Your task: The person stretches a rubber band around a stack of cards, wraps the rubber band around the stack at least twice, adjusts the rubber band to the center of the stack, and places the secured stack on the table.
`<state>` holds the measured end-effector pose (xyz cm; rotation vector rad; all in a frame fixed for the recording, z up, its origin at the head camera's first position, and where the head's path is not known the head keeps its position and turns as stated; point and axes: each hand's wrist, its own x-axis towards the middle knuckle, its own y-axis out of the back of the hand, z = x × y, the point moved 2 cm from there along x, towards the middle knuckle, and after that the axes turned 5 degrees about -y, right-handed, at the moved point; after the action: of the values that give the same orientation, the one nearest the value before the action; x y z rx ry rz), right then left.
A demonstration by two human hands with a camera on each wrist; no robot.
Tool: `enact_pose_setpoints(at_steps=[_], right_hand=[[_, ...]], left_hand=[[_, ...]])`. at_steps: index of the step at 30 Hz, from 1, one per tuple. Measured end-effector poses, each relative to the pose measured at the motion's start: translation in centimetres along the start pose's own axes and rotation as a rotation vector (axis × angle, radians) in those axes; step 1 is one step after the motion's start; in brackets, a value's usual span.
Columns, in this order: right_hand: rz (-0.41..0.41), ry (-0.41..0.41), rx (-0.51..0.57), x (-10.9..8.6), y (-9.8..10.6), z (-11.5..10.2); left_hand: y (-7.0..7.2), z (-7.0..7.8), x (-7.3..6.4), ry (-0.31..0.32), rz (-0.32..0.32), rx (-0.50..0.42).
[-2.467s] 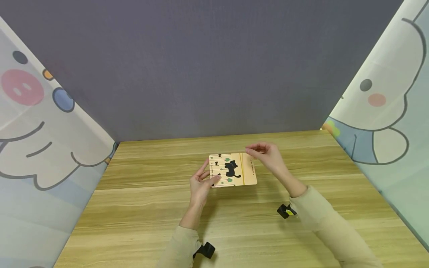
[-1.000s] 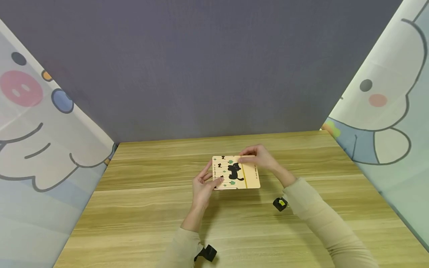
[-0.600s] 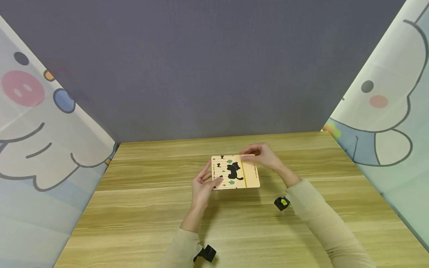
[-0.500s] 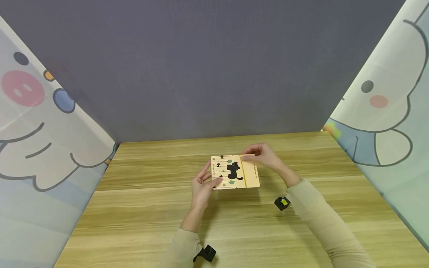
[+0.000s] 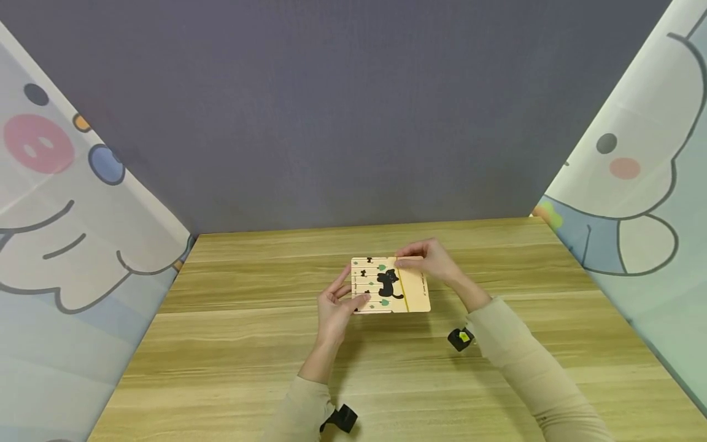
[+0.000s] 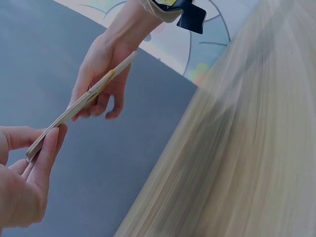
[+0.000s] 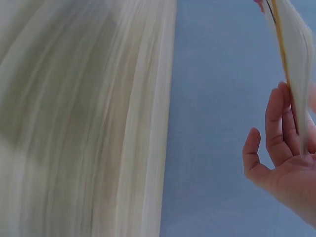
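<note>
A small cream notebook with a black cat and green leaves on its cover is held tilted above the table. My left hand grips its left end, thumb on the cover and fingers behind. A yellow elastic band runs across the cover near the right end. At the far edge beside the band, my right hand pinches the notebook, its thumb on the cover. The left wrist view shows the notebook edge-on between both hands. Pale page edges of the notebook face the right wrist view.
The wooden table lies below both hands. A grey panel stands behind it, with cartoon-printed curtains at the sides. Black wrist mounts hang by the sleeves.
Since the earliest frame, my right hand has slid left along the far edge, bringing its thumb onto the cover beside the band. The notebook has shifted slightly right; my left hand keeps its grip.
</note>
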<state>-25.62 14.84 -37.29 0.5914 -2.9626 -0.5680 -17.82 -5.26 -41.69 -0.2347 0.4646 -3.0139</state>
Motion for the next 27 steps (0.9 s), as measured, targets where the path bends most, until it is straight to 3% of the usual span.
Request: enact_pose_setpoints(at_steps=[6, 20, 27], right_hand=[[-0.017, -0.031, -0.025, -0.8, -0.5, -1.7], [0.002, 0.070, -0.035, -0.2, 0.7, 0.3], [0.015, 0.060, -0.016, -0.3, 0.4, 0.4]], left_hand=[[-0.2, -0.2, -0.1, 0.008, -0.017, 0.021], [0.0, -0.2, -0.1, 0.019, 0.003, 0.024], [-0.1, -0.2, -0.1, 0.021, 0.020, 0.022]])
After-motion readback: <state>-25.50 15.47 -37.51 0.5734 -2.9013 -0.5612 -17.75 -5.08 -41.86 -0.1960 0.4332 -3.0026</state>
